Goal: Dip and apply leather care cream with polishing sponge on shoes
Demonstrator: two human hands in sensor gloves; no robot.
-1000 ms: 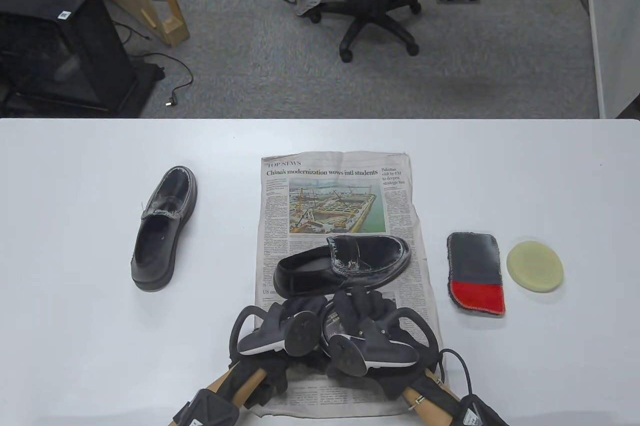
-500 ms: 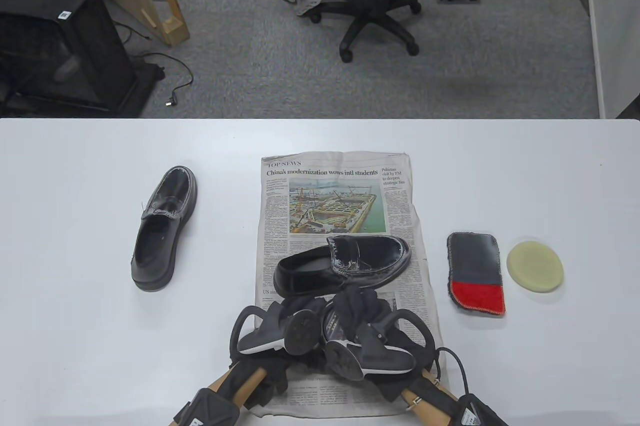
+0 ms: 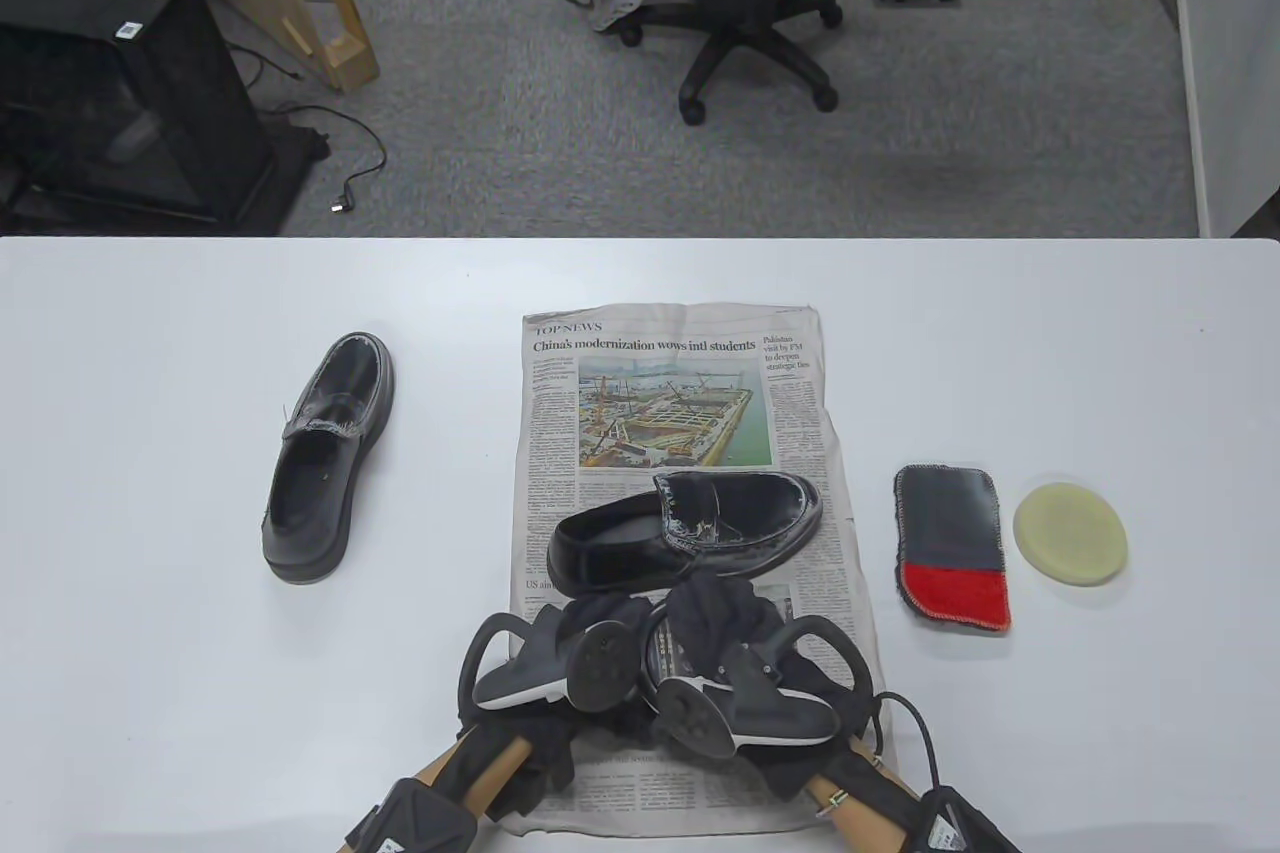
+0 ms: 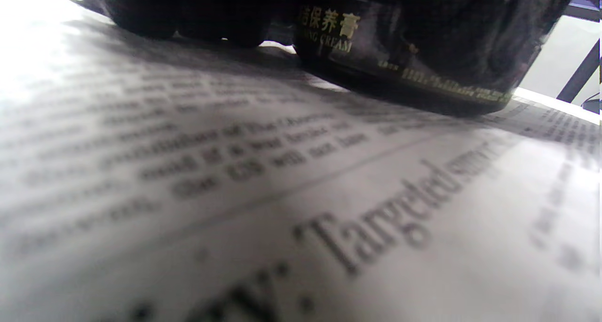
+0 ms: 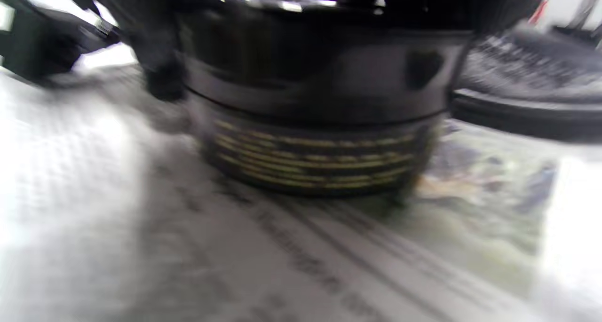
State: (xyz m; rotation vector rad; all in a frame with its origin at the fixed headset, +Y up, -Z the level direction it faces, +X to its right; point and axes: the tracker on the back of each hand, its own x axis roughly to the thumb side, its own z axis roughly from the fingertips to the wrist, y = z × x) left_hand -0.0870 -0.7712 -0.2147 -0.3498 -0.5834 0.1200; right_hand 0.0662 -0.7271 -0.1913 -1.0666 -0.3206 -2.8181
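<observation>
My left hand and my right hand are close together at the near part of the newspaper, both around a black jar of leather cream that stands on the paper. In the right wrist view the jar shows gold lines of print on its lower part and a broader black lid on top, with dark gloved fingers at its left side; in the left wrist view the same jar carries gold characters (the word "CREAM" is readable under them) and dark fingers lie on the paper beside it. I cannot tell from these views whether either hand really grips the jar or only touches it. Just beyond my hands a black loafer lies on the newspaper with its toe to the right. The other black loafer stands on the bare white table, well apart to the left. To the right of the paper lie a grey and red cloth pad and, just beside it, the round pale yellow polishing sponge.
</observation>
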